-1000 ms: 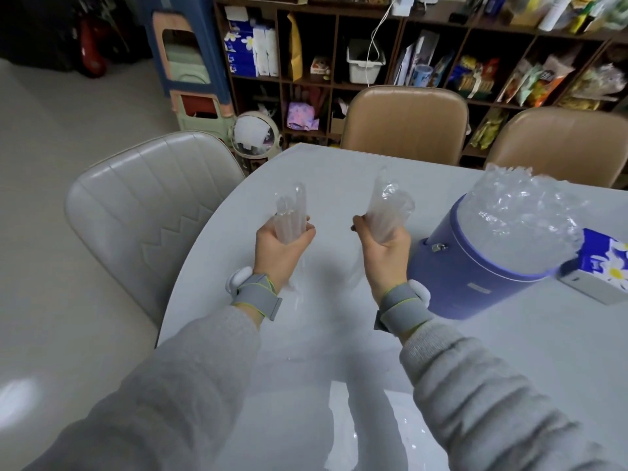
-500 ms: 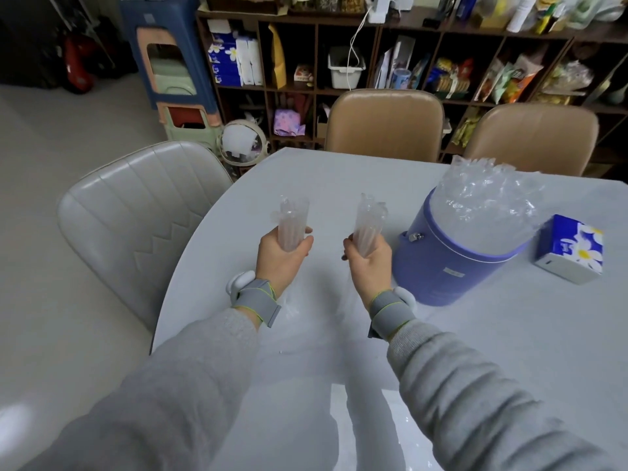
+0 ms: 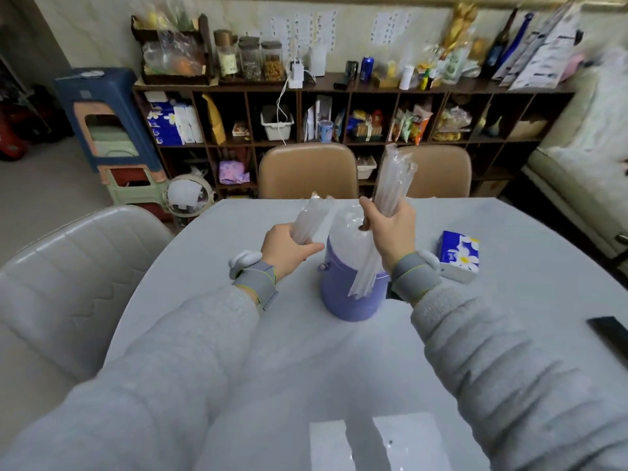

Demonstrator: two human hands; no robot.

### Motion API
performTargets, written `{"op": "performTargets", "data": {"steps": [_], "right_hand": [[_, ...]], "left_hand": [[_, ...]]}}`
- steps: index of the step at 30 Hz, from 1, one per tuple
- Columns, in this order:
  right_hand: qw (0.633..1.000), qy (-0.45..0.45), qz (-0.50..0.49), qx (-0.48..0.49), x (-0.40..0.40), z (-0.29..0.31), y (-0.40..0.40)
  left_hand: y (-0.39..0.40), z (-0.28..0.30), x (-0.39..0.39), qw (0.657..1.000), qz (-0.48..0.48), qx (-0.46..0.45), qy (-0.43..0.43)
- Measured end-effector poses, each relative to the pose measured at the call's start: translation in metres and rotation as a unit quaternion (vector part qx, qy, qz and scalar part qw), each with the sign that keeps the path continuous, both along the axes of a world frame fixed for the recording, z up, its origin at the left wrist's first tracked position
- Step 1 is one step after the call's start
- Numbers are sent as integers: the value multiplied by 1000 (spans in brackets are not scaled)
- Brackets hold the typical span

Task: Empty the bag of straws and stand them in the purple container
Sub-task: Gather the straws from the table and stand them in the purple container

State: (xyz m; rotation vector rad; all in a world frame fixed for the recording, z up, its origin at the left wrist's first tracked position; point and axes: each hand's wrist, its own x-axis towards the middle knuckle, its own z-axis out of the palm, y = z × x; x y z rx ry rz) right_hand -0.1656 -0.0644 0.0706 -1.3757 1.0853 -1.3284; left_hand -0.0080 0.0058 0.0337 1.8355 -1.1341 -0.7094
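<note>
The purple container [image 3: 350, 297] stands in the middle of the white table, its top filled with clear wrapped straws [image 3: 346, 229]. My left hand [image 3: 289, 249] grips a small bundle of clear straws [image 3: 311, 220] just left of the container's top. My right hand [image 3: 390, 229] grips a longer bundle of clear wrapped straws [image 3: 396, 180] that rises above the container and hangs down in front of its right side. I cannot make out a separate bag.
A blue tissue box [image 3: 458, 254] lies right of the container. A dark flat object [image 3: 611, 334] lies near the table's right edge. A grey chair [image 3: 68, 283] stands at the left, two tan chairs [image 3: 307, 171] behind the table, and cluttered shelves beyond.
Both hands moved to the right and up, from left of the container to either side of its top. The right hand's bundle now stands higher and longer. The camera tilted up.
</note>
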Motion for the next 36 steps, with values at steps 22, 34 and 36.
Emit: {"op": "performTargets", "data": {"steps": [22, 34, 36], "right_hand": [[989, -119, -64, 58, -38, 1, -72], [984, 178, -18, -17, -31, -87, -37], [965, 260, -17, -35, -34, -91, -39]], "left_hand": [[-42, -38, -81, 986, 34, 132, -100], [-43, -36, -75, 984, 12, 143, -104], [-44, -35, -75, 985, -2, 144, -94]]}}
